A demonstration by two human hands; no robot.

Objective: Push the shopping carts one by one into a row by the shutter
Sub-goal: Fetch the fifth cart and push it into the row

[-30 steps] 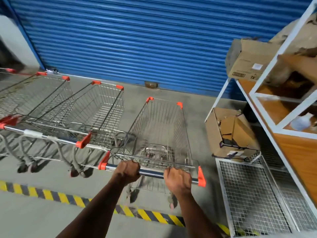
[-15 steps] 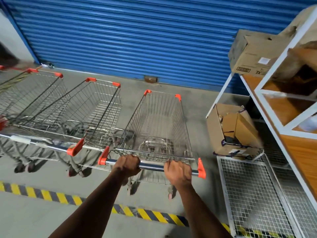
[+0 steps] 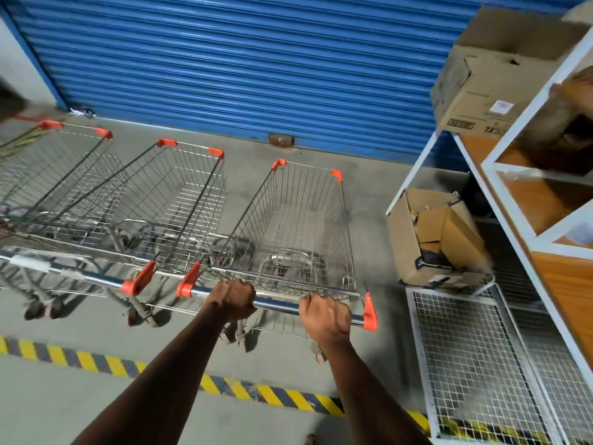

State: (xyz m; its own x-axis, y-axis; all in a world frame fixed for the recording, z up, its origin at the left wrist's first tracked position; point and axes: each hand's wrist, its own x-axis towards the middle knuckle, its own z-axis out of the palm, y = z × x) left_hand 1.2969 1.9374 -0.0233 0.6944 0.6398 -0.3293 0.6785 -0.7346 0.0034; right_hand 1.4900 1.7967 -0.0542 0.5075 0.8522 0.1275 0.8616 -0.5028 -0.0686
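**Both hands on the cart handle**

Head view: the cart (image 3: 298, 220) stands rightmost in a row of carts facing the shutter (image 3: 240, 65), its wire basket bare, just beside the next cart (image 3: 173, 200). A box (image 3: 436, 239) to the right holds smaller cartons. The left hand (image 3: 231, 299) and right hand (image 3: 325, 317) each wrap tightly round the handle (image 3: 277, 303).

Three carts in a row before the far shutter (image 3: 244, 65): held cart (image 3: 298, 226) rightmost, second cart (image 3: 173, 200) just left, third cart (image 3: 61, 175) farther left. Shelf rack (image 3: 519, 200) at right; floor tape (image 3: 96, 362) near.
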